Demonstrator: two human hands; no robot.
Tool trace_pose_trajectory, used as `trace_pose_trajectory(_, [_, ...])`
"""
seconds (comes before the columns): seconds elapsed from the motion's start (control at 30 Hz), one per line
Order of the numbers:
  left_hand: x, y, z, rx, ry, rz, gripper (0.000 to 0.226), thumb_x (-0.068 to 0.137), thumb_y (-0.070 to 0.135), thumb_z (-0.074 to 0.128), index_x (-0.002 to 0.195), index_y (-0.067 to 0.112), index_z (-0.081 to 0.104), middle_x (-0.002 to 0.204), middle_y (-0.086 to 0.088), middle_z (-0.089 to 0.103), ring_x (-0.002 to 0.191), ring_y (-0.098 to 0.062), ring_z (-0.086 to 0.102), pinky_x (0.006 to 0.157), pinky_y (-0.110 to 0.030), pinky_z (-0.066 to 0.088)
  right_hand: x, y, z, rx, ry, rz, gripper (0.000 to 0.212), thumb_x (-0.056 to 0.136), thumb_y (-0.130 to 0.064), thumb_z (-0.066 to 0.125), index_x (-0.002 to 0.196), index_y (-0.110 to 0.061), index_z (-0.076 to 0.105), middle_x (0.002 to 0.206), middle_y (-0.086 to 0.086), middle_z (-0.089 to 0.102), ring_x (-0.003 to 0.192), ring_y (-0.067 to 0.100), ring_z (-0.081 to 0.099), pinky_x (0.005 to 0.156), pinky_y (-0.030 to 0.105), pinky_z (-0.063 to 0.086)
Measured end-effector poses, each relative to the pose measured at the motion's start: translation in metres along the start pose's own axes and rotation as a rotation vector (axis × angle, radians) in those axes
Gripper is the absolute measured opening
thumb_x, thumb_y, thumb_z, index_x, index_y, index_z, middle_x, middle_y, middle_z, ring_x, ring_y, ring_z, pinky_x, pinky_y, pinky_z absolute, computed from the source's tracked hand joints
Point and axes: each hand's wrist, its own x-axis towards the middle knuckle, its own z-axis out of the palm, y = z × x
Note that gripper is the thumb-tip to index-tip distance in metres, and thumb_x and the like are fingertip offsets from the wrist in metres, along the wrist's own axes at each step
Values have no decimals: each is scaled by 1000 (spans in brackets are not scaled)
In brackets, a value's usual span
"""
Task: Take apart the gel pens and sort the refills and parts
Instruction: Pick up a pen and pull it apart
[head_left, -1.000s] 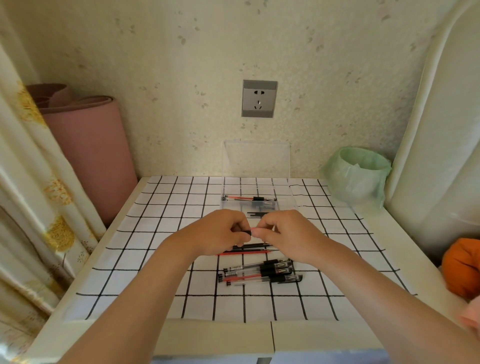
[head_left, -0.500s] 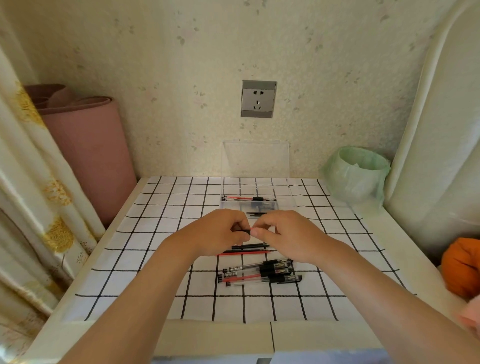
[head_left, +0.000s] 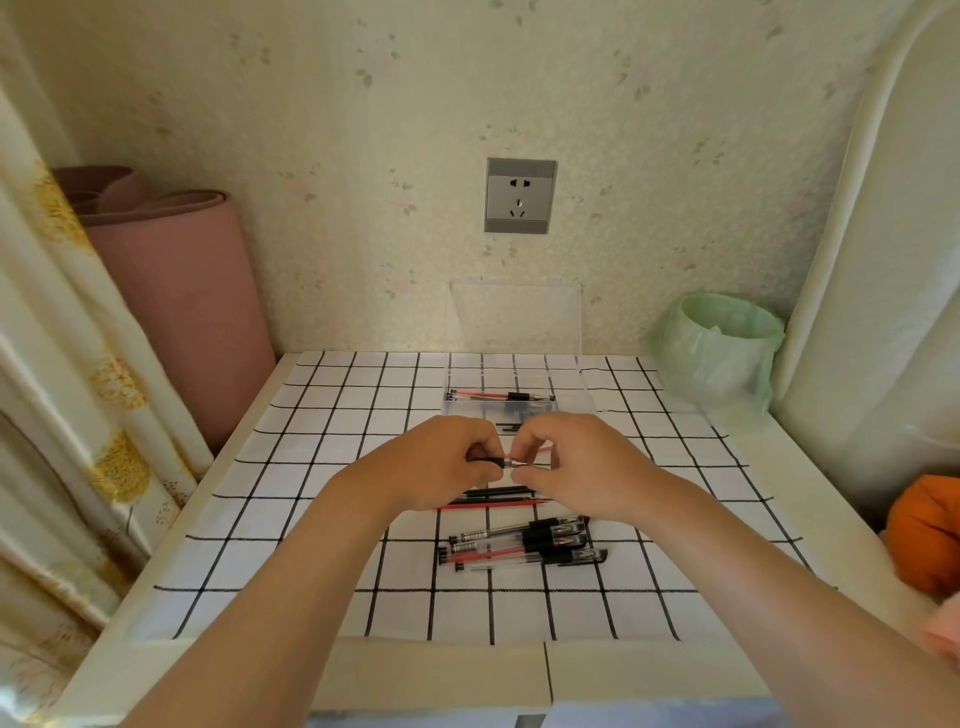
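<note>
You're partway through. Your left hand (head_left: 447, 467) curls round the black end of a clear-barrelled gel pen (head_left: 503, 461), and your right hand (head_left: 576, 470) pinches its barrel. Loose red and black refills (head_left: 493, 498) lie beneath. Several capped whole pens (head_left: 524, 545) remain at 6 o'clock, and the clear plastic box (head_left: 585, 397) at 12 holds few parts.

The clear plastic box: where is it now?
Head view: the clear plastic box stands at the far middle of the table, below the wall socket, a red pen inside.
</note>
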Motion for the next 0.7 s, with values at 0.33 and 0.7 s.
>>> trace_pose_trajectory(0.33, [0,-1,0,31,4,-3,2,92,29,63,94,29,64,86,12,63,73,-4,57,66,-21,43,1,0,2,-52,2,6,16,86,-44,67,99,-35,68,94,-18,65,67,-15,51,60,16,35])
trace_pose_trajectory(0.7, [1,-2,1,33,9,12,3,93,27,63,92,29,63,84,12,63,71,-1,56,64,-19,42,0,-1,0,-18,4,-5,14,89,-41,65,100,-33,71,91,-19,65,69,-19,50,59,14,32])
